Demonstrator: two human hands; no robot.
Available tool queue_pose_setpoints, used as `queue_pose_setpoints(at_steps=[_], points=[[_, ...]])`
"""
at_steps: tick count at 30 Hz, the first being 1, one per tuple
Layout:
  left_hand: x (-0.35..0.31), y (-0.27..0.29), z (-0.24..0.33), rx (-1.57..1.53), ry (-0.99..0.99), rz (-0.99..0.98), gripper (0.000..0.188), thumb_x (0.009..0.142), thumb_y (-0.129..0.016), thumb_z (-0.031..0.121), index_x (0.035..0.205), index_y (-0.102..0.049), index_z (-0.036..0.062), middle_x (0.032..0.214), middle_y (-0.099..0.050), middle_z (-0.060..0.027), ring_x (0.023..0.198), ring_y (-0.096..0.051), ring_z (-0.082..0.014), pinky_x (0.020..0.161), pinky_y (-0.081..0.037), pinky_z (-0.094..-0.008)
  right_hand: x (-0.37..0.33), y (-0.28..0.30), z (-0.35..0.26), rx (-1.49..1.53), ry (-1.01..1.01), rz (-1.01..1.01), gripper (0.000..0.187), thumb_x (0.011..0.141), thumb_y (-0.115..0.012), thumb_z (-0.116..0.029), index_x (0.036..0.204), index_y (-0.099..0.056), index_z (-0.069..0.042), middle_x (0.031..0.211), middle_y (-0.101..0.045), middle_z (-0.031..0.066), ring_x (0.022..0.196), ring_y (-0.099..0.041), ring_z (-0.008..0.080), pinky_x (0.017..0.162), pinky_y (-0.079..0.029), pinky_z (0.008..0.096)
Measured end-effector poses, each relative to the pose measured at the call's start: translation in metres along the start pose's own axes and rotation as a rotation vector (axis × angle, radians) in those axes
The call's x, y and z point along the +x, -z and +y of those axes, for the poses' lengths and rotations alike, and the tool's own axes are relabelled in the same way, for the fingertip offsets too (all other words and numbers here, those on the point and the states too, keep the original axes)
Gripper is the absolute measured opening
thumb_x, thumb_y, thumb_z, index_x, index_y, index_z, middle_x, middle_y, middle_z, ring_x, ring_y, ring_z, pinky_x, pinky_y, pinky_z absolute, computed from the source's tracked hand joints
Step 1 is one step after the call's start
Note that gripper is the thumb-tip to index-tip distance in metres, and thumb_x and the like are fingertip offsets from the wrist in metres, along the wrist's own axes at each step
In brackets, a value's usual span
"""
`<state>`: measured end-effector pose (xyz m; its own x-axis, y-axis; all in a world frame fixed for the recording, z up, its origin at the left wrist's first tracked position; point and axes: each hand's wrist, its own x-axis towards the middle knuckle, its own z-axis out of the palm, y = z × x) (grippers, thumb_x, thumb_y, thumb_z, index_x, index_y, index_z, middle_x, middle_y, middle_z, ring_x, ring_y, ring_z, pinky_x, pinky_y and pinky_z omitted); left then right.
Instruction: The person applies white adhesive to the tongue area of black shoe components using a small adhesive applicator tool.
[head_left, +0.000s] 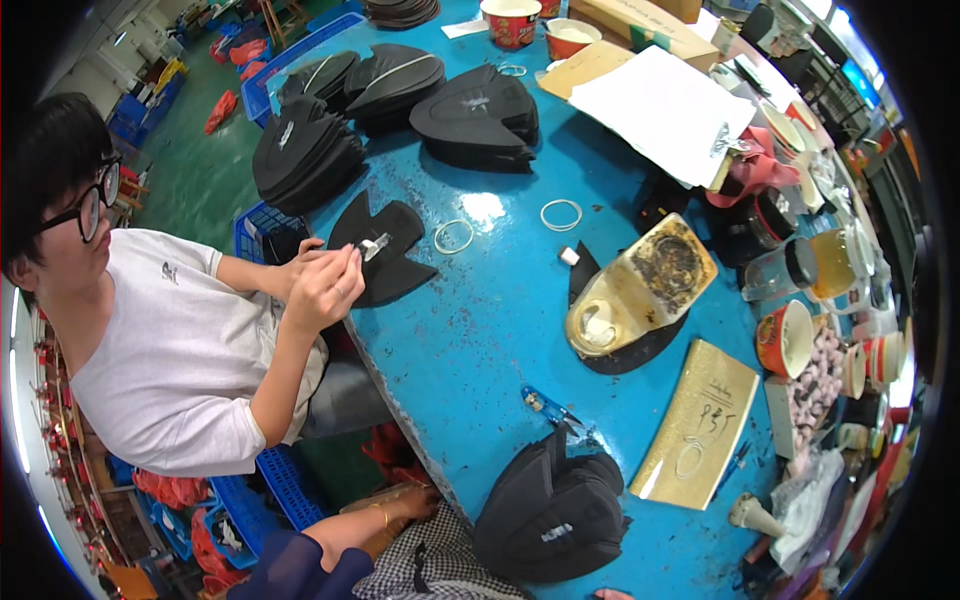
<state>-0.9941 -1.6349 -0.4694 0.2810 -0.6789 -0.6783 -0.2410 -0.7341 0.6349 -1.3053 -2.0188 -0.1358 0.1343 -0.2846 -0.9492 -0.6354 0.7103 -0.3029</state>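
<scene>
My left hand (412, 503), with a thin bracelet at the wrist, is low by the table's near edge, beside the checked cloth on my lap; its fingers are not clear. Only a sliver of my right hand (612, 595) shows at the bottom edge, below a stack of black cut-out pieces (550, 515) with a pale mark on top. Blue-handled thread snips (548, 405) lie above that stack. At the left, a co-worker's hands (325, 285) hold a small white block (374, 247) at a single notched black piece (390, 270).
More black stacks (475, 115) stand at the back. A stained yellowish tray (640, 290) with white paste rests over a black piece. Rubber bands (561, 215), a gold notebook (700, 420), a clipboard with paper (655, 110), paper bowls (785, 340) and jars (780, 270) line the right side.
</scene>
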Motion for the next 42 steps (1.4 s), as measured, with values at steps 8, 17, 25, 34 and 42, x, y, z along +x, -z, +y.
queue_pose_setpoints(at_steps=[8, 17, 25, 34, 42], points=[[-0.086, 0.087, 0.102, -0.051, 0.040, -0.222, 0.045, 0.093, -0.061, 0.037, 0.132, -0.061, 0.0133, 0.111, -0.071, -0.0186, 0.104, -0.068, -0.0351, 0.092, -0.053, -0.0460, 0.014, -0.001, 0.001, -0.027, -0.001, -0.072, 0.032, 0.097, -0.062, -0.030, 0.113, -0.071, -0.004, 0.084, -0.073, 0.0063, 0.065, -0.066, 0.0143, 0.058, -0.050, 0.0257], [-0.073, 0.416, 0.416, 0.111, -0.674, 0.609, 0.020, 0.085, -0.070, 0.010, 0.105, -0.067, 0.0047, 0.108, -0.068, -0.0134, 0.100, -0.066, -0.0322, 0.086, -0.052, -0.0395, 0.006, 0.004, -0.004, -0.090, -0.051, -0.017, 0.035, 0.095, -0.067, -0.031, 0.113, -0.070, -0.002, 0.083, -0.072, 0.0084, 0.067, -0.065, 0.0160, 0.063, -0.053, 0.0305], [0.168, 0.633, 0.329, 0.017, -0.392, 1.309, 0.031, 0.085, -0.071, 0.008, 0.115, -0.063, 0.0056, 0.098, -0.065, -0.0106, 0.092, -0.065, -0.0248, 0.081, -0.052, -0.0371, 0.026, 0.021, 0.017, -0.004, -0.098, -0.096, 0.036, 0.095, -0.065, -0.030, 0.116, -0.069, 0.000, 0.091, -0.072, 0.0096, 0.079, -0.068, 0.0194, 0.074, -0.055, 0.0343], [0.202, 0.621, 0.297, 0.199, -0.479, 1.347, 0.032, 0.083, -0.077, 0.020, 0.113, -0.071, 0.0127, 0.090, -0.058, -0.0062, 0.085, -0.058, -0.0258, 0.079, -0.049, -0.0390, 0.032, 0.025, 0.017, 0.088, -0.221, 0.005, 0.028, 0.094, -0.064, -0.023, 0.114, -0.069, -0.004, 0.103, -0.073, 0.0088, 0.094, -0.068, 0.0233, 0.086, -0.054, 0.0394], [0.201, 0.615, 0.302, 0.395, -0.463, 1.452, 0.024, 0.088, -0.072, 0.019, 0.111, -0.074, 0.0146, 0.088, -0.057, -0.0072, 0.087, -0.057, -0.0277, 0.079, -0.047, -0.0410, 0.032, 0.023, 0.005, -0.039, -0.315, 0.023, 0.037, 0.093, -0.063, -0.028, 0.120, -0.068, -0.003, 0.113, -0.071, 0.0091, 0.102, -0.066, 0.0240, 0.094, -0.051, 0.0397]])
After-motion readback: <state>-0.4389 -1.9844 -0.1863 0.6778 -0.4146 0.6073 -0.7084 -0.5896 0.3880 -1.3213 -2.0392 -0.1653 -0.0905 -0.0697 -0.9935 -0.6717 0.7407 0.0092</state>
